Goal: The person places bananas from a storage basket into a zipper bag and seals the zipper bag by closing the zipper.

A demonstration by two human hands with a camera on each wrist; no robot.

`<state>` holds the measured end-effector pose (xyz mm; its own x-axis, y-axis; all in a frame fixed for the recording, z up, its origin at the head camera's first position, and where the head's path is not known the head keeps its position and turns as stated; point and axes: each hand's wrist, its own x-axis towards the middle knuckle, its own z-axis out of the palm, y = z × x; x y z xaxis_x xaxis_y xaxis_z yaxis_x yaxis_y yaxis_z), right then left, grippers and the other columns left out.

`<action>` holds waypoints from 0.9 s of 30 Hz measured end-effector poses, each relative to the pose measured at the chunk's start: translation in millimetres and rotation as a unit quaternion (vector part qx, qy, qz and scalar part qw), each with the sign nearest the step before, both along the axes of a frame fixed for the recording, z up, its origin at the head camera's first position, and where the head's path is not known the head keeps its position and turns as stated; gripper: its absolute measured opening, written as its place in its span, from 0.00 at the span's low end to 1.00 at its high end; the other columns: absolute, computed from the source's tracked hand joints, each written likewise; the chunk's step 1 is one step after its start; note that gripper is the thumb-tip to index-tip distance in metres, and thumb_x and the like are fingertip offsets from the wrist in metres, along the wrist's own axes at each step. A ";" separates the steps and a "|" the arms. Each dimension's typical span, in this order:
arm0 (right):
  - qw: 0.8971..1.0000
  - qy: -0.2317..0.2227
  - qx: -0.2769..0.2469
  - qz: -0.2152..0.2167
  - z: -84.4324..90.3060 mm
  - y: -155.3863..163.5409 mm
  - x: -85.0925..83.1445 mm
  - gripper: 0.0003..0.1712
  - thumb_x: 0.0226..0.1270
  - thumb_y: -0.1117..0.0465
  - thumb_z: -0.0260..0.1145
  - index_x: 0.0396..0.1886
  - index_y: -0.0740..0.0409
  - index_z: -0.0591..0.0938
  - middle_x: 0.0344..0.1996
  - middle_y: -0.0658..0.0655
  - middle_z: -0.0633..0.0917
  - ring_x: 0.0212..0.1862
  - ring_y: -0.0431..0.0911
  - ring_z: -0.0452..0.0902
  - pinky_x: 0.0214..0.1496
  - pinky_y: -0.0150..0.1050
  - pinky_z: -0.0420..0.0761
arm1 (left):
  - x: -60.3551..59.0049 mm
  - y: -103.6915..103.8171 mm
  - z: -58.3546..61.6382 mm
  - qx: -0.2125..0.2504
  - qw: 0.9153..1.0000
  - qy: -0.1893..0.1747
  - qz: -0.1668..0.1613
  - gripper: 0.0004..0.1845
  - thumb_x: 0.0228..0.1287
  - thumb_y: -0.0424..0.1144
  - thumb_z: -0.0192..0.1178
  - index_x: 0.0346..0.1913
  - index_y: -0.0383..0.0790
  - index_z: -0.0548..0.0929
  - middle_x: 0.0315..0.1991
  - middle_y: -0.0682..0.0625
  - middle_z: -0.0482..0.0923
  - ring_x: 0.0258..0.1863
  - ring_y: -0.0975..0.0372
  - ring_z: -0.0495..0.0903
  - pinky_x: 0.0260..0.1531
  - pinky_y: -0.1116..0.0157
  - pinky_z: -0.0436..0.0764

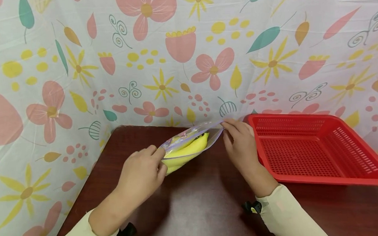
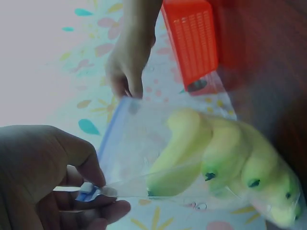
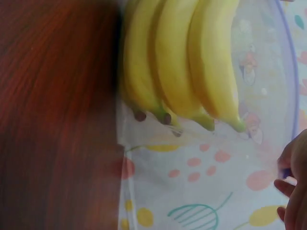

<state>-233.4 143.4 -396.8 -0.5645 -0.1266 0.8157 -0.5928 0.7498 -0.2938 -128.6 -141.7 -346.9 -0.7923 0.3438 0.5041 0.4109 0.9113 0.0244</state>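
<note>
Clear zip bag (image 1: 190, 145) with a blue seal strip, containing a bunch of yellow bananas (image 1: 185, 153), is lying over the dark wooden table (image 1: 192, 201), the left hand (image 1: 141, 175) and right hand (image 1: 240, 144) pinching its opposite corners, with printed markings blurring beyond reading.

One clear bag (image 1: 190, 144) holds three bananas (image 3: 180, 62), though the blurred left wrist view hints at perhaps a fourth. There is one red basket (image 1: 315, 148), one table (image 1: 204, 200), and two hands (image 1: 141, 175).
</note>
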 end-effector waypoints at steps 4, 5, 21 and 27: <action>0.999 0.022 -0.015 0.017 10.3 6.1 5.4 0.12 0.63 0.71 0.68 0.46 0.64 0.89 0.46 0.62 0.89 0.51 0.59 0.82 0.60 0.53 0.72 | -7.2 -5.9 5.2 0.031 0.999 0.029 -0.004 0.03 0.55 0.31 0.59 0.32 0.41 0.79 0.24 0.52 0.69 0.20 0.61 0.63 0.24 0.65 0.67; 0.999 0.026 -0.012 0.020 13.3 7.7 6.7 0.12 0.63 0.71 0.68 0.45 0.64 0.89 0.45 0.62 0.89 0.51 0.59 0.82 0.60 0.53 0.72 | -9.3 -7.2 6.3 0.041 0.998 0.037 -0.004 0.03 0.55 0.31 0.59 0.32 0.41 0.80 0.24 0.52 0.69 0.21 0.60 0.64 0.25 0.64 0.68; 0.997 0.022 0.066 0.037 58.7 33.4 10.0 0.14 0.65 0.75 0.64 0.45 0.62 0.90 0.39 0.62 0.85 0.42 0.58 0.80 0.42 0.49 0.78 | -50.5 -11.3 28.3 0.103 0.991 0.080 -0.024 0.07 0.63 0.27 0.55 0.36 0.38 0.83 0.31 0.48 0.76 0.26 0.56 0.72 0.25 0.61 0.74; 0.998 -0.007 0.059 0.029 67.4 39.3 7.6 0.16 0.65 0.76 0.62 0.45 0.60 0.90 0.39 0.61 0.84 0.43 0.56 0.81 0.43 0.48 0.79 | -67.4 -7.7 35.7 0.116 0.991 0.054 -0.029 0.08 0.66 0.28 0.54 0.39 0.38 0.83 0.33 0.47 0.76 0.28 0.55 0.72 0.28 0.60 0.74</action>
